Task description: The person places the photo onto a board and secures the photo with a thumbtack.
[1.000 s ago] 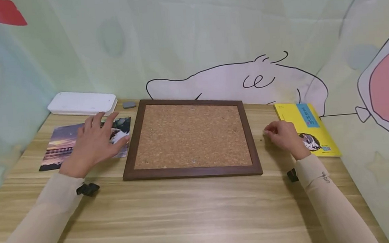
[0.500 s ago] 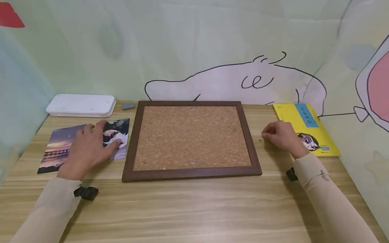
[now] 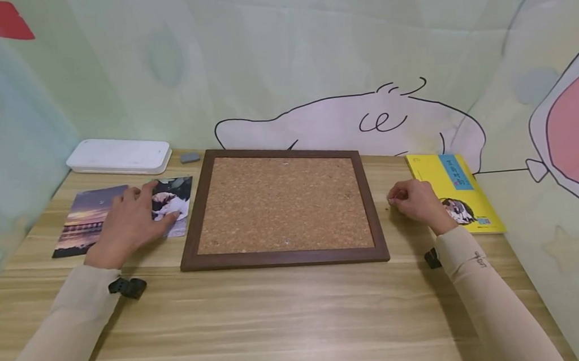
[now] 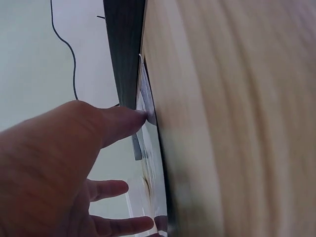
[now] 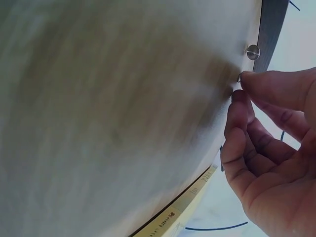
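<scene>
My left hand (image 3: 131,218) lies over two photo prints with fingers spread, its thumb (image 4: 131,120) down on the surface of the right-hand photo (image 3: 180,190). That one shows a dark and white picture; the sunset photo (image 3: 84,219) lies partly under the palm. Beyond the cork board's right side, my right hand (image 3: 413,200) is low over the table, thumb and index finger pinching a small metal thumbtack (image 5: 239,78), mostly hidden by the fingertips. A second thumbtack (image 5: 253,52) with a round shiny head stands on the table close by.
Between the hands lies a brown-framed cork board (image 3: 281,204), with small shiny spots near its top and bottom edges. A white case (image 3: 119,154) and a grey eraser-like block (image 3: 189,158) sit at the back left. A yellow book (image 3: 427,168) lies right, by the wall.
My left hand has shifted slightly left and down, lowering its thumb to the right-hand photo and uncovering more of it. My right hand stays nearly in place, fingertips together.
</scene>
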`<action>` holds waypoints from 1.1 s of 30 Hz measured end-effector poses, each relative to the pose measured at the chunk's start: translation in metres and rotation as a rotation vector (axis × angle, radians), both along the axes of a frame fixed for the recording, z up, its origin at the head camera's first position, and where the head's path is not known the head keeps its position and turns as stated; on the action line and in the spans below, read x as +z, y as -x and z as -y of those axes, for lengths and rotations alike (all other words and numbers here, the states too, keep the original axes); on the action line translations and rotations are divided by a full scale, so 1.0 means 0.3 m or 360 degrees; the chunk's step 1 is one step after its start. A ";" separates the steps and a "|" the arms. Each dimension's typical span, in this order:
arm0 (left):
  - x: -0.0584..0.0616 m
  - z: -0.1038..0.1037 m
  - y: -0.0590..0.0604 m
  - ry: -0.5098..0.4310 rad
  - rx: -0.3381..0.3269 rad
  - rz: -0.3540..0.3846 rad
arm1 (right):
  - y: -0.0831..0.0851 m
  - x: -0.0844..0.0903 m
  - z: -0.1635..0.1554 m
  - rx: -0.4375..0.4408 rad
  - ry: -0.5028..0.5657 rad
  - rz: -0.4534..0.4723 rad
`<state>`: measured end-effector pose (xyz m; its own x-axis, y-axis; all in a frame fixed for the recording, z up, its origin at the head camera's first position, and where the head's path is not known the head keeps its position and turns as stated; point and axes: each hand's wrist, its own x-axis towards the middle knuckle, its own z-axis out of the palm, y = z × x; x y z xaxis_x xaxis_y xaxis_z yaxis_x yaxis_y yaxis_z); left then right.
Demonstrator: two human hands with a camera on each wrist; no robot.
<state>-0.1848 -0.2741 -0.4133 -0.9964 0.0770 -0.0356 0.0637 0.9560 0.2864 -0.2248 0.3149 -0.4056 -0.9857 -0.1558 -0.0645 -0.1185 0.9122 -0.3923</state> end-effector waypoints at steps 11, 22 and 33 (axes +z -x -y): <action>0.000 -0.001 0.007 -0.0119 0.0030 -0.0048 | -0.005 0.025 0.004 -0.0088 0.0065 0.0018; 0.001 0.003 0.015 -0.0185 0.0070 -0.0052 | -0.006 0.034 0.007 -0.0124 0.0096 0.0081; -0.010 0.044 0.038 -0.0351 0.0093 -0.0141 | -0.002 0.046 0.020 -0.0139 0.0158 0.0092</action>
